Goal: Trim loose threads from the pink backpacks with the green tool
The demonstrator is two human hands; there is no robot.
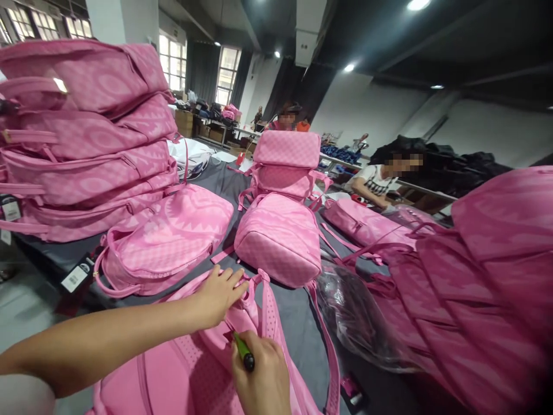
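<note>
A pink backpack [162,374] lies in front of me, its dotted mesh back panel and shoulder straps facing up. My left hand [220,294] rests on its upper edge near the strap tops, fingers apart and stretched over the fabric. My right hand [263,374] is closed round a slim green tool [243,349] with a black end. The tool's far tip is against or close to the backpack, just below my left hand; I cannot make out its exact kind.
Stacked pink backpacks [86,127] rise at left, more [484,276] at right. Single backpacks [280,236] lie ahead on the dark table [289,328]. Clear plastic wrap [358,317] lies right of centre. A hang tag [75,276] sticks out at left. A person [375,178] sits beyond.
</note>
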